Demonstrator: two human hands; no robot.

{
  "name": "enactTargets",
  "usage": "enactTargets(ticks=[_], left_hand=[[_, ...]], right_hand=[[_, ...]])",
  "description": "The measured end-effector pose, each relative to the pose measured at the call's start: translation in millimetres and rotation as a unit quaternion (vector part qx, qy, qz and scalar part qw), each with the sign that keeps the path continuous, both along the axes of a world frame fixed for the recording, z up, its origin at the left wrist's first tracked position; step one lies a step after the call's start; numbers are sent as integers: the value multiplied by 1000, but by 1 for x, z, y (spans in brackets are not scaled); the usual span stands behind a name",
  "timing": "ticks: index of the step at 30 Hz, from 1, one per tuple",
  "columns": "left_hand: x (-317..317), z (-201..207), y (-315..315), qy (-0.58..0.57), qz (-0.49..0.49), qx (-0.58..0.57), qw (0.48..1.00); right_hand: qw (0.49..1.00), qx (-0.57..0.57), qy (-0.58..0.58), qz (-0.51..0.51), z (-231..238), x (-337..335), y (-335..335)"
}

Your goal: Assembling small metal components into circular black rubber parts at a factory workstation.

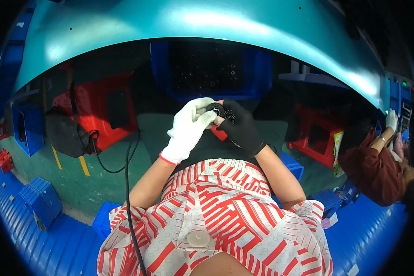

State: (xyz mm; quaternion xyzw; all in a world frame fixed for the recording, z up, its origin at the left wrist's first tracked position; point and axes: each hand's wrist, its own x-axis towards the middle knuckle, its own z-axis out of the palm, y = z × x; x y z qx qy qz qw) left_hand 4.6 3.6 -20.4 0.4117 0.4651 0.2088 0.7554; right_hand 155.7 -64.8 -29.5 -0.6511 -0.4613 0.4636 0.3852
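Observation:
My left hand (pixel 187 130) wears a white glove with a red cuff. My right hand (pixel 240 129) wears a black glove. Both meet in front of my chest and pinch a small round black part (pixel 215 109) between the fingertips. A red piece (pixel 219 133) shows just under the two hands, partly hidden by them. Beyond the hands stands a blue bin (pixel 210 69) filled with several small dark parts.
A teal table edge (pixel 207 20) arches over the top. A red stool (pixel 101 108) stands at the left, another red stool (pixel 315 133) at the right. A black cable (pixel 128 184) hangs down my front. Another person (pixel 377 163) sits at the far right. Blue crates (pixel 37 198) line the floor.

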Motion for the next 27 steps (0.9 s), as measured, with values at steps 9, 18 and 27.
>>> enactTargets(ticks=[9,18,27], left_hand=[[-3,4,6,-22,-28,-23,999],[2,1,1,87,-79,10,993],[-4,10,19,68,-137,-51,987]], right_hand=[[995,74,-55,49,1,7,3],[957,117,-237,122,2,6,4],[970,118,-183,111,2,7,3]])
